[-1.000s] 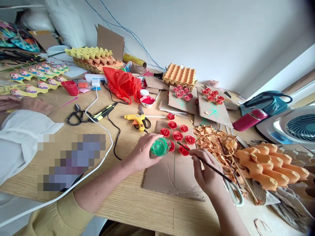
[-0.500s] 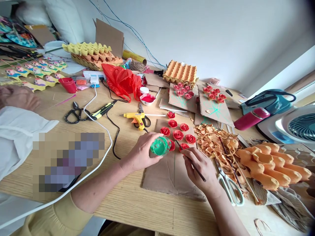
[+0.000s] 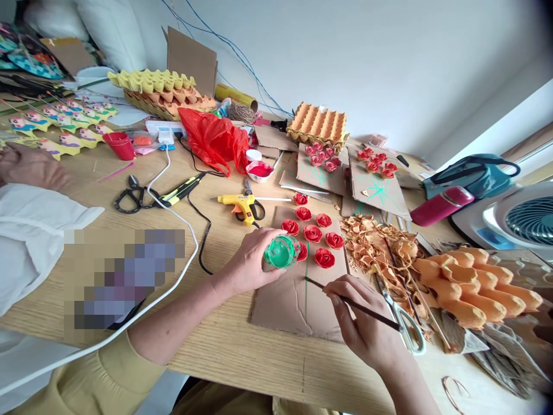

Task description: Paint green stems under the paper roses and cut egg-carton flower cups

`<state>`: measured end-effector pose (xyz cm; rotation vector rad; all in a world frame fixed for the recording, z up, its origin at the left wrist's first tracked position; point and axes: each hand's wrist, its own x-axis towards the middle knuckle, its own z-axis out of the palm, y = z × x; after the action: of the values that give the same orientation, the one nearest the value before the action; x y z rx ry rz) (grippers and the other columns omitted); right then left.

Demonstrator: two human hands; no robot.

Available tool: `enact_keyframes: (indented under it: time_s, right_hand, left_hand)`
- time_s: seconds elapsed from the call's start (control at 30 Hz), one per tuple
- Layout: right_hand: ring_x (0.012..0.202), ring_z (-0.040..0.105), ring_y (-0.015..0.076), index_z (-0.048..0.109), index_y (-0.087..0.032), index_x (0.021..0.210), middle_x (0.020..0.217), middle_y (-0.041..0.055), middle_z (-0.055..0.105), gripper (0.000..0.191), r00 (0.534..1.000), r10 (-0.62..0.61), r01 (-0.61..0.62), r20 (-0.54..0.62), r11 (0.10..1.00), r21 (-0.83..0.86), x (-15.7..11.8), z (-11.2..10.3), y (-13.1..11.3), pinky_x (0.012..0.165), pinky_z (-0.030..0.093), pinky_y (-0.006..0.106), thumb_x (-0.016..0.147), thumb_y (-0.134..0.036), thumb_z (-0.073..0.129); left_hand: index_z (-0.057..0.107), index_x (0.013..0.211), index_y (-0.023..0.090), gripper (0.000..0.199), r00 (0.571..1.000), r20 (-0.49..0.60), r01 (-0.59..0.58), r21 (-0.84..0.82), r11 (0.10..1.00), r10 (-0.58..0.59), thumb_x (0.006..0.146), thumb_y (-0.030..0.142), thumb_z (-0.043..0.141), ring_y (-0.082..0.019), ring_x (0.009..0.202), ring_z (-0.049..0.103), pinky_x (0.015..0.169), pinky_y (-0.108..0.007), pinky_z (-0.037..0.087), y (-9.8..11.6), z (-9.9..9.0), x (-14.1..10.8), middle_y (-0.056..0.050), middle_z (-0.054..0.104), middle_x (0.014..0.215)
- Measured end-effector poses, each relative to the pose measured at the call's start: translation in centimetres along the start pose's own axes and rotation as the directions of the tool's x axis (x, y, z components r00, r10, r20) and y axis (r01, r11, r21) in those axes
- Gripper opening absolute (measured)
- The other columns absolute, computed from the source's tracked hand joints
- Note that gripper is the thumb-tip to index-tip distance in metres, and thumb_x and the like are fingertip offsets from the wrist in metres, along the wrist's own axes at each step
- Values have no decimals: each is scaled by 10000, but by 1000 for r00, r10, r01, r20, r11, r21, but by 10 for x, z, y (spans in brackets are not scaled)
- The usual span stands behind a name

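Brush tip at the green line on my cardboard, contact unclear.
Right hand pinches the brush, fingers closed; left hand curls partly open round a clear cup of green paint. Red roses beyond, then white bowl, red paint inside. Wood-grain surface, cluttered; pale wall behind, fan far right.

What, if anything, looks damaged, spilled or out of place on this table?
The cardboard under the nearest red roses is creased, so it looks damaged. Loose orange scraps lie strewn beside it, looking untidy. Green streaks mark another board behind, perhaps stray paint.
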<state>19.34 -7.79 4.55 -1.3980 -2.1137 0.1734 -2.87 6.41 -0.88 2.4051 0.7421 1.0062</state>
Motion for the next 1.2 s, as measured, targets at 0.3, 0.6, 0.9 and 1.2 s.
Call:
enact_keyframes:
  time_s: [0.3, 0.6, 0.9, 1.2]
  right_hand:
    - [682, 556, 155, 559, -202, 943, 793, 27, 599, 158, 994, 35, -47, 108, 992, 120, -18, -18, -22, 623, 427, 295, 990, -129, 426]
    - [756, 606, 164, 599, -203, 1036, 900, 50, 649, 160, 993, 103, -104, -52, 994, -34, 5, -6, 9, 684, 463, 294, 1011, -189, 442]
    - [725, 602, 156, 587, -204, 999, 855, 37, 634, 150, 993, 111, -113, 50, 993, 41, -3, -9, -4, 667, 464, 293, 1018, -187, 439]
    - [749, 604, 142, 554, -218, 906, 841, 14, 623, 183, 967, 138, -176, 213, 969, 171, -16, -25, -28, 679, 454, 279, 1022, -174, 419]
  left_hand:
    - [427, 1372, 232, 678, 1000, 10, 11, -16, 1000, -11, 764, 217, 727, -305, 1263, 537, 1078, -467, 436, 0, 0, -1, -120, 578, 1341]
    - [443, 1351, 218, 639, 1000, 0, 13, -15, 1000, -13, 775, 221, 720, -303, 1251, 545, 1060, -457, 448, 3, 0, 0, -128, 590, 1320]
    - [438, 1369, 235, 653, 1000, 28, 15, -26, 1000, -15, 780, 233, 720, -301, 1263, 537, 1078, -454, 439, 5, -3, 0, -116, 579, 1336]
    - [434, 1372, 226, 652, 1000, 31, 0, -28, 1000, 1, 786, 230, 720, -293, 1261, 536, 1079, -443, 438, 6, -1, 0, -114, 575, 1334]
